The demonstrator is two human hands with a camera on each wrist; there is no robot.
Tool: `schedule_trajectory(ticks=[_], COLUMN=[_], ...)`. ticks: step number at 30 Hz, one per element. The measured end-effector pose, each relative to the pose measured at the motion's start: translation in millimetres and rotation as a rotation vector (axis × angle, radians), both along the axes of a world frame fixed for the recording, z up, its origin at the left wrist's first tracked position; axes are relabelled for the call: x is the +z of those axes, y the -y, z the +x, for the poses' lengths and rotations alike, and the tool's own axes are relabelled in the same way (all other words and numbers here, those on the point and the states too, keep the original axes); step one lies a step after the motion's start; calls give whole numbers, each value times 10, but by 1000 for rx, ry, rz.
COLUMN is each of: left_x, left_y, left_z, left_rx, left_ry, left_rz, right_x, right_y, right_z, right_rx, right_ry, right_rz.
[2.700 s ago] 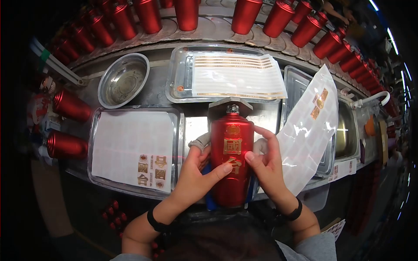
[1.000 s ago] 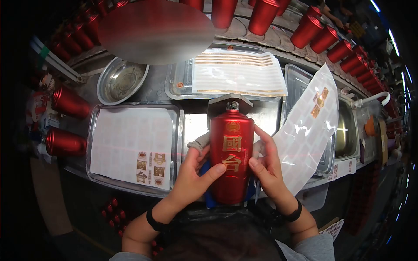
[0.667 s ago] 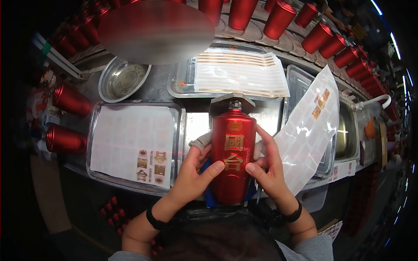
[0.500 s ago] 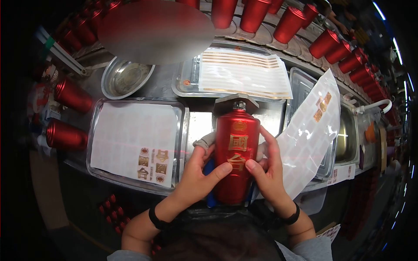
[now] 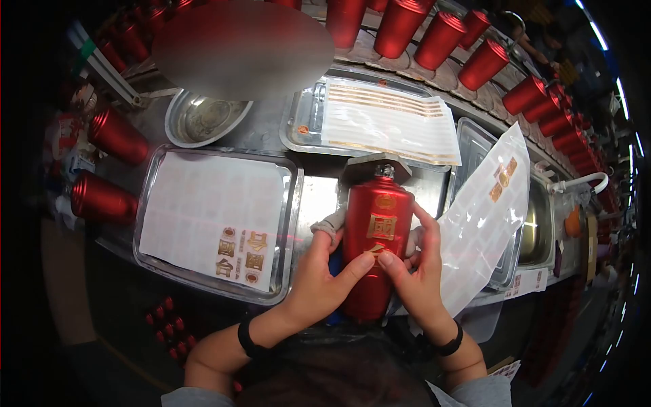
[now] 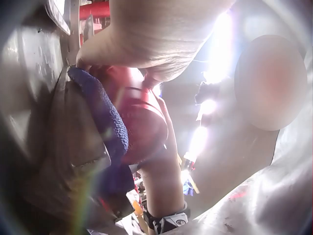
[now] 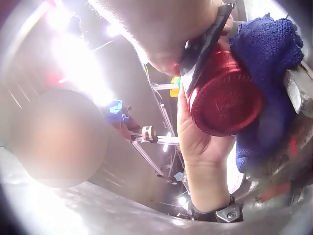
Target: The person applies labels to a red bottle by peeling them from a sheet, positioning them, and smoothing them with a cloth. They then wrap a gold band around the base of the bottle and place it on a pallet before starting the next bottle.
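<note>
A red bottle [image 5: 359, 214] with gold characters and a clear glass neck leans back against a grey angled rest [image 5: 359, 168]. My left hand [image 5: 322, 275] grips its left side, with a grey cover on one finger. My right hand [image 5: 422, 278] holds the opposite side. Both thumbs meet on the bottle's front and press on the lower gold character [image 5: 375, 252], hiding most of it. In the right wrist view the round bottle base [image 7: 227, 105] shows beside a blue cloth [image 7: 269, 54]. The fingers behind the bottle are largely hidden.
On the left, a tray [image 5: 146, 237] bears a sheet of gold character decals [image 5: 237, 254]. Behind stand a metal bowl [image 5: 203, 122] and a tray of gold-striped sheets [image 5: 390, 115]. A translucent sheet [image 5: 481, 210] slants at right, near a sink [image 5: 539, 230]. Red bottles line the conveyor [image 5: 461, 85].
Both thumbs have moved together over the lower character, which showed more fully before. The head view has shifted and tilted slightly. Bottles on the conveyor have moved along to the right.
</note>
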State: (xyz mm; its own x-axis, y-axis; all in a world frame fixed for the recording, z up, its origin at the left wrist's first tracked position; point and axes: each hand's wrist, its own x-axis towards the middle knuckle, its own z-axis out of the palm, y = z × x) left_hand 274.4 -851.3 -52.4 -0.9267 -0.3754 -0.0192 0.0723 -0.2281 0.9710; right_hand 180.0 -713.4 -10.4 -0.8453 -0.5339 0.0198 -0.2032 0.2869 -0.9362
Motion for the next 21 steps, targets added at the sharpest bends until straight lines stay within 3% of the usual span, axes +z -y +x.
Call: schedule_trajectory(ticks=[7, 13, 16, 21], left_x=[23, 80, 147, 187], left_y=[-36, -14, -4, -33], left_z=[7, -69, -132, -142], left_rx=[1, 50, 12, 33], left_ry=[-19, -28, 72, 32], left_rz=[32, 122, 180, 128], right_x=[-35, -17, -34, 31], right_y=[-48, -21, -40, -52], right_z=[-16, -16, -28, -14], right_rx=[3, -28, -23, -21], right_ry=[-29, 133, 119, 139], right_rz=[34, -88, -57, -108])
